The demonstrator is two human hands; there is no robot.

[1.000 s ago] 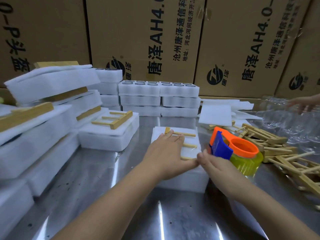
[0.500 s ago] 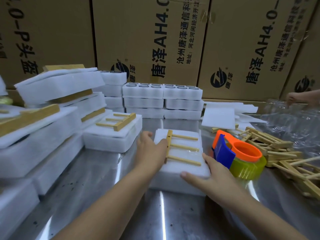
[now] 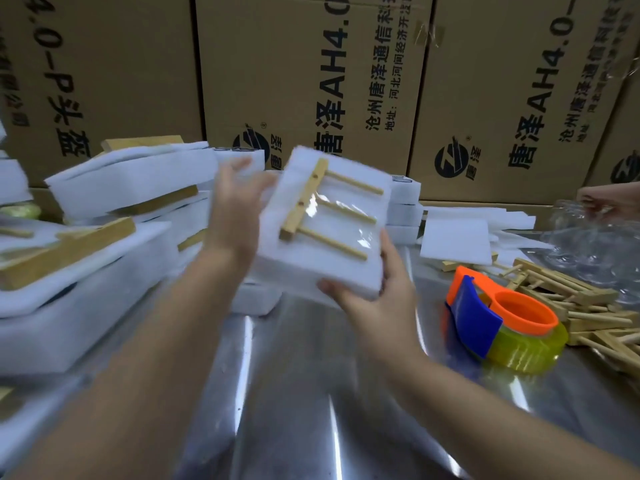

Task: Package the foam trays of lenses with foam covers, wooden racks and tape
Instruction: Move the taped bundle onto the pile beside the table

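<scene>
0.5 s ago the foam bundle [image 3: 311, 268] lay flat on the steel table [image 3: 294, 382]. Now it is lifted clear and tilted at 12 o'clock. The right hand [image 3: 375, 296] clamps its 5 o'clock corner. The left hand [image 3: 233, 213] presses the 9 o'clock edge, fingers straight. Tape crosses the wooden rack [image 3: 304, 202]. Judged: this bundle is finished and is being carried off.

The foam tray [image 3: 332, 271] is white, and the wooden rack [image 3: 304, 199] on it is pale yellow-brown. The tape dispenser [image 3: 478, 317] is orange with a blue part; its tape roll [image 3: 533, 351] is clear yellow. The cartons [image 3: 294, 64] are brown with black print. The bench [image 3: 294, 393] is shiny silver-grey.
</scene>
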